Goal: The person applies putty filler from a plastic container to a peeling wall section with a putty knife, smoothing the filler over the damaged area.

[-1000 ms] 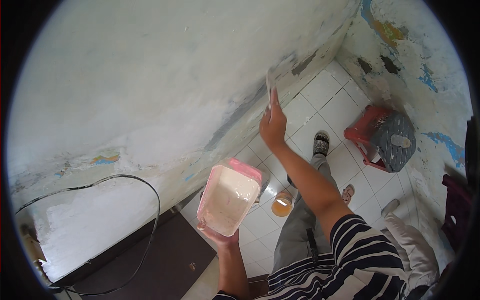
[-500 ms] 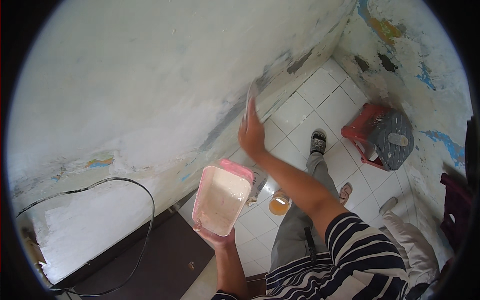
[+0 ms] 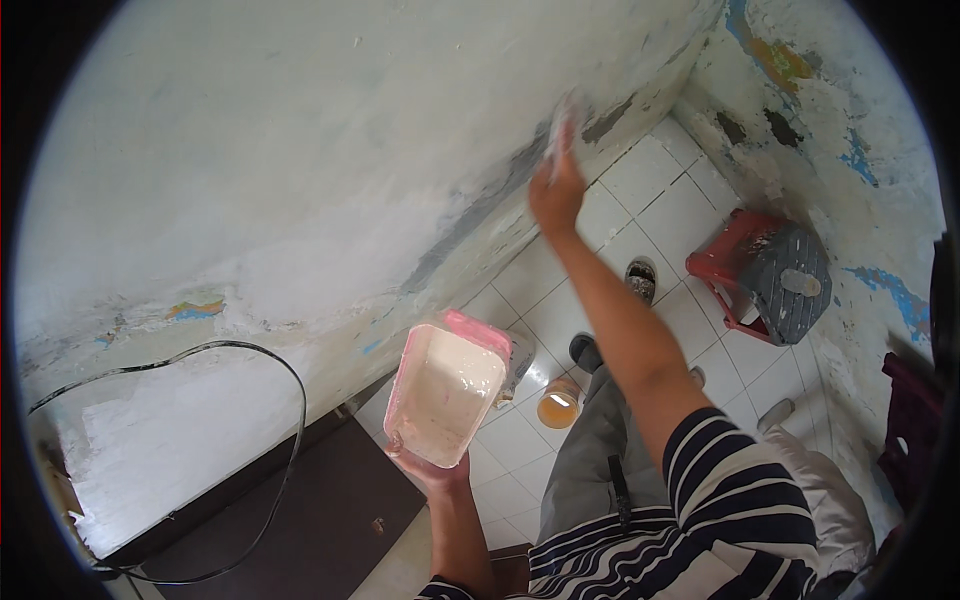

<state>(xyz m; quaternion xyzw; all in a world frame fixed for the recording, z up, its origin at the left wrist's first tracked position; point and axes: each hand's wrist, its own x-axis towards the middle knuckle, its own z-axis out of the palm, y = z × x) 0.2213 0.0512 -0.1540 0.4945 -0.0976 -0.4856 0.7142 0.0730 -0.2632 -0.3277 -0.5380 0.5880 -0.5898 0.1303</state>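
My left hand (image 3: 430,470) supports a pink rectangular tub (image 3: 478,332) at its near end, with thumb and palm showing below the rim. Creamy pale filler (image 3: 445,390) coats the tub's inside. Up and to the right, my right hand (image 3: 558,195) grips a flat, pale putty scraper (image 3: 563,130), smeared by motion, against the lower part of the patchy wall (image 3: 300,150). A dark grey streak (image 3: 470,215) runs along the wall to the left of that hand. Whether the blade touches the wall is hard to make out.
A red and grey step stool (image 3: 795,285) stands by the right wall. On the white tiled floor (image 3: 640,175) are a container of amber liquid (image 3: 558,405) and a grey-white bag (image 3: 515,365). A black cable (image 3: 290,370) loops over a dark brown panel (image 3: 310,510) at lower left.
My right hand has moved up and to the right along the wall with the scraper. My left hand and the tub stay nearly in place. A second dark shoe now shows beside my leg.
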